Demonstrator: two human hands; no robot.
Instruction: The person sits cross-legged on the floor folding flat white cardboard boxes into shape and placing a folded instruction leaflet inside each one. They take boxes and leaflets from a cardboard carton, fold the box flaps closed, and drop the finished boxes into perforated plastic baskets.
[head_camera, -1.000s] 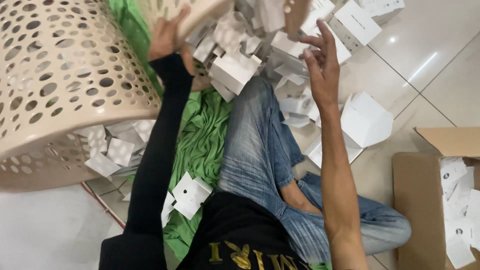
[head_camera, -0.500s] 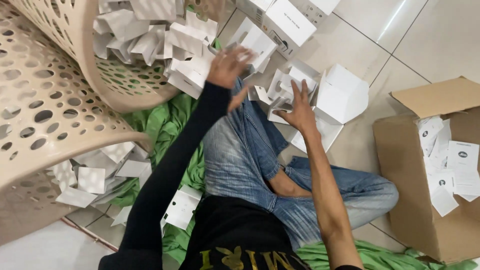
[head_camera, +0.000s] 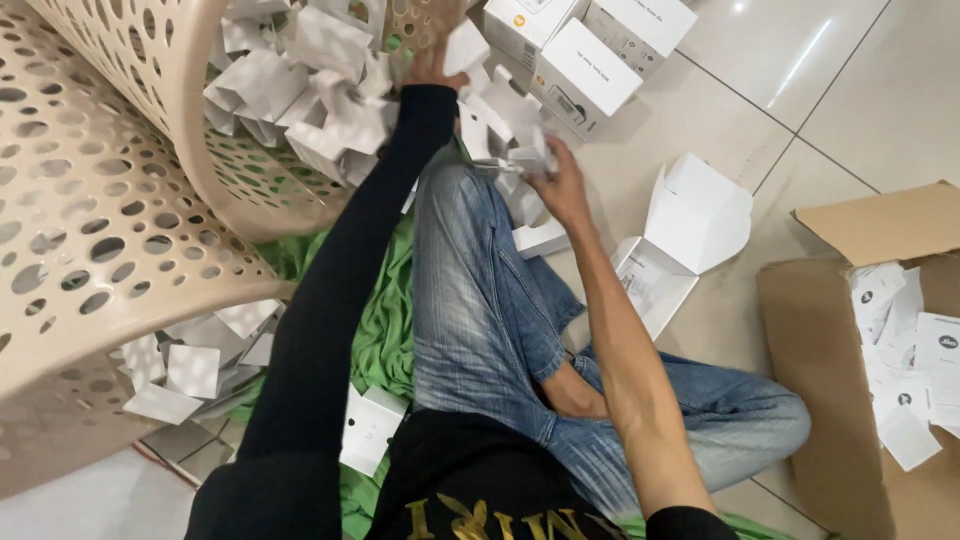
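**A:** Since half a second ago the view has swung down and the left hand (head_camera: 432, 62) has gone deeper into the tipped basket (head_camera: 170, 90). Its fingers look closed on a folded white card (head_camera: 466, 47) at the basket mouth. The right hand (head_camera: 560, 185) sits lower, fingers pinched on another white card piece (head_camera: 530, 150) just above the knee.

**B:** Biggest risk to me is the card heap (head_camera: 300, 90). It's loose and leaning out of the basket, so one tug could slide the lot onto the jeans (head_camera: 480, 300) and the green cloth (head_camera: 385, 330).

**A:** Yeah, and thin card creases easily if you grab it hard. The basket is beige plastic full of round holes, so corners can snag there too.

**B:** Glossy floor tiles (head_camera: 860, 90) as well, so pieces would skate. White boxes (head_camera: 585, 60) are matte and square; the brown carton (head_camera: 830, 370) is rough cardboard.
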